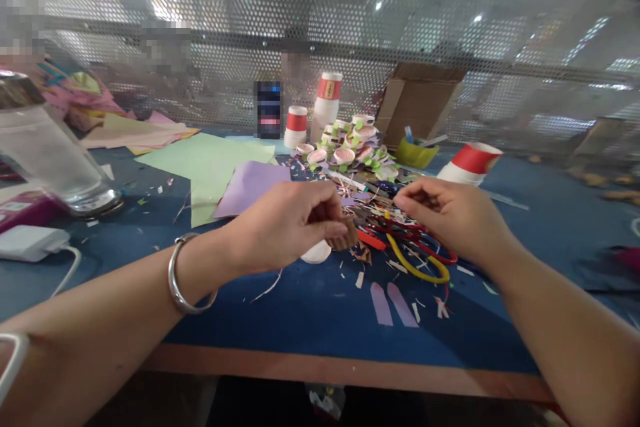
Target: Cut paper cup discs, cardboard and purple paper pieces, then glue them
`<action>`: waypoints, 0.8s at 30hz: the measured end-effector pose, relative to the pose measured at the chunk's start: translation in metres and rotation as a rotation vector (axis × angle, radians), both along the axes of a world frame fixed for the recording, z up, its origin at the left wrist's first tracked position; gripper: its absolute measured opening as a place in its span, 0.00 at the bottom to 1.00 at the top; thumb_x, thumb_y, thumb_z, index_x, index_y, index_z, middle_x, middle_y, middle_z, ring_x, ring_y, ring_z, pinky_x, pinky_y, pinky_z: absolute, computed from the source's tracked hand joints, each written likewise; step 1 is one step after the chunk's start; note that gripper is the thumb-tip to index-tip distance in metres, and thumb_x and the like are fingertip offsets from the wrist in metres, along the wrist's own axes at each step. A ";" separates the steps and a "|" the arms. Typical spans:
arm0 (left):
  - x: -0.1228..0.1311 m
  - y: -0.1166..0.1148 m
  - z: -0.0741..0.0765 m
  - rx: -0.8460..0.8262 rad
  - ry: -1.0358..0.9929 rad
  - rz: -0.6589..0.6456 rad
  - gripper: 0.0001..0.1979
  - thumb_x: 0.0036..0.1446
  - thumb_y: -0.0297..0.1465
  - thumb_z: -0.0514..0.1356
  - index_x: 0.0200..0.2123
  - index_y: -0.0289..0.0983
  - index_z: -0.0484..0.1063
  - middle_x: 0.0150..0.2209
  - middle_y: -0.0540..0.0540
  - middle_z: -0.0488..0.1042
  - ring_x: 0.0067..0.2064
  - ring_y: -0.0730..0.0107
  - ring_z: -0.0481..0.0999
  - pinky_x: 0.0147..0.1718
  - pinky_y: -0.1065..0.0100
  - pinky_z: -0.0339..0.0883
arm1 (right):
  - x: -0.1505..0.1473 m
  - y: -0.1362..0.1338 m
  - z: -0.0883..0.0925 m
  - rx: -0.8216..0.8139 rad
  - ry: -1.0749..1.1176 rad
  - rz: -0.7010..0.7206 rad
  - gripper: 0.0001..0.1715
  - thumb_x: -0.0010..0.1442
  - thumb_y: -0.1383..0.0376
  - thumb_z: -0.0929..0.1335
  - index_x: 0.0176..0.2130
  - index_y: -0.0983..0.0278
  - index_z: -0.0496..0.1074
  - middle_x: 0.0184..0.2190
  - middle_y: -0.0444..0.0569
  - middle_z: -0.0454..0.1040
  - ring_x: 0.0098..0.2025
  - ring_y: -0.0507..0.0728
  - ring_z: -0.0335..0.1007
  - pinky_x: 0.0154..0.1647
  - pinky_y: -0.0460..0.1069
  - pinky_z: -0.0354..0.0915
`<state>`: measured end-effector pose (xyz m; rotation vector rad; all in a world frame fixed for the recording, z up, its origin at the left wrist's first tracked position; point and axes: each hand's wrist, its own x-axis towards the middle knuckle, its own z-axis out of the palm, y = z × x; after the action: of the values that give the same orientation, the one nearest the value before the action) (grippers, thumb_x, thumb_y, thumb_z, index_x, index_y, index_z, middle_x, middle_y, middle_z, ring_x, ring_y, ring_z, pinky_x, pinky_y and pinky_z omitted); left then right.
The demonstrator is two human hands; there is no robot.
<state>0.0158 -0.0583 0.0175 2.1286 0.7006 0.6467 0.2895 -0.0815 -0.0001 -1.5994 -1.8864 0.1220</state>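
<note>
My left hand (295, 223) pinches a small piece of brown corrugated cardboard (343, 235) above the table. A white round piece (317, 251) lies beneath it, partly covered by the fingers. To the right, my right hand (445, 213) hovers over the scraps with thumb and fingertips close together; whether anything is between them is too small to make out. Between and below the hands are yellow-handled scissors (420, 270), red handles (443, 252) and paper scraps. Two purple paper strips (393, 305) with pointed ends rest nearer the table's front edge.
Small decorated paper cups (345, 155) are heaped behind the scraps, beside stacked red-and-white cups (327, 103). Green paper (200, 163) and purple paper (255, 187) lie left of centre. A glass bottle (55, 153) and white adapter (33, 243) stand far left; a cardboard box (417, 103) is behind.
</note>
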 end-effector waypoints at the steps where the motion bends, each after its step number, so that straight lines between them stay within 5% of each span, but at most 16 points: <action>1: -0.001 0.002 0.001 -0.005 -0.045 0.030 0.06 0.63 0.28 0.61 0.33 0.37 0.68 0.34 0.47 0.82 0.36 0.68 0.81 0.34 0.68 0.70 | 0.008 0.004 0.003 -0.028 -0.005 -0.079 0.10 0.62 0.58 0.70 0.33 0.62 0.76 0.24 0.47 0.77 0.24 0.53 0.70 0.27 0.50 0.64; 7: 0.002 0.013 -0.004 -0.077 -0.197 0.152 0.08 0.62 0.27 0.62 0.32 0.37 0.65 0.25 0.51 0.74 0.25 0.75 0.74 0.26 0.71 0.70 | 0.048 0.030 0.013 -0.054 -0.033 -0.195 0.08 0.59 0.63 0.72 0.31 0.66 0.77 0.24 0.54 0.79 0.20 0.53 0.70 0.24 0.51 0.63; 15: 0.005 0.028 -0.012 -0.421 -0.342 0.297 0.03 0.61 0.24 0.64 0.39 0.33 0.72 0.31 0.50 0.78 0.30 0.79 0.78 0.34 0.73 0.74 | 0.068 0.044 -0.016 -0.079 -0.054 -0.156 0.15 0.53 0.56 0.77 0.24 0.61 0.74 0.18 0.49 0.73 0.19 0.51 0.64 0.22 0.51 0.55; 24: 0.006 0.027 -0.013 -0.375 -0.387 0.331 0.05 0.60 0.26 0.65 0.35 0.35 0.70 0.30 0.49 0.80 0.30 0.76 0.80 0.33 0.71 0.76 | 0.081 0.042 -0.024 -0.307 0.317 -0.293 0.14 0.47 0.62 0.80 0.29 0.66 0.76 0.21 0.52 0.75 0.20 0.53 0.66 0.22 0.51 0.57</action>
<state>0.0217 -0.0315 0.0048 1.5013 0.8822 0.9863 0.3707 -0.0392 -0.0236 -1.9131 -1.4260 0.5270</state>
